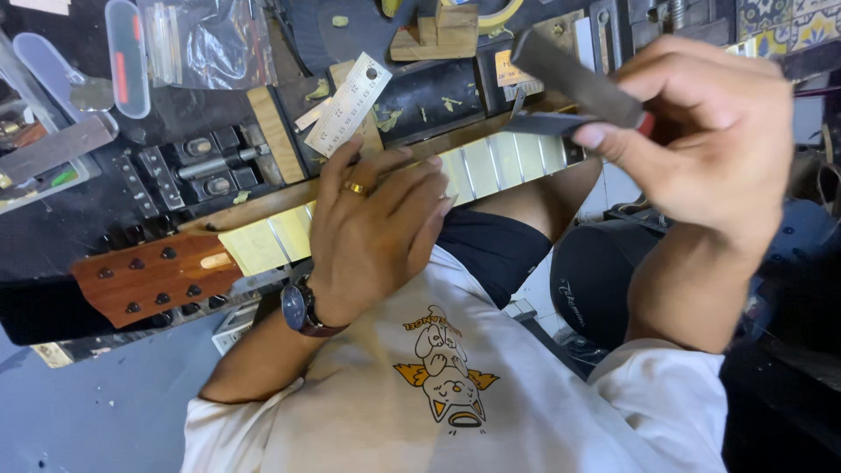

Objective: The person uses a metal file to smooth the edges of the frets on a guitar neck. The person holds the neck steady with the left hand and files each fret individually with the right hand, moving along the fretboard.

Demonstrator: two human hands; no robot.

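My left hand [372, 232] flat over guitar neck [491, 166], fingers spread, gripping nothing, pressing taped fretboard. My right hand [701, 140] pinches dark flat file [574, 77] between thumb and fingers, raised above neck's far end. Reddish wooden headstock [149, 276] left. Steel ruler [348, 105] lies beyond neck on cluttered bench.

A dark cluttered worktop [70, 219] fills the view; beside it lie grey floor [105, 412] and patterned tiles [788, 22].
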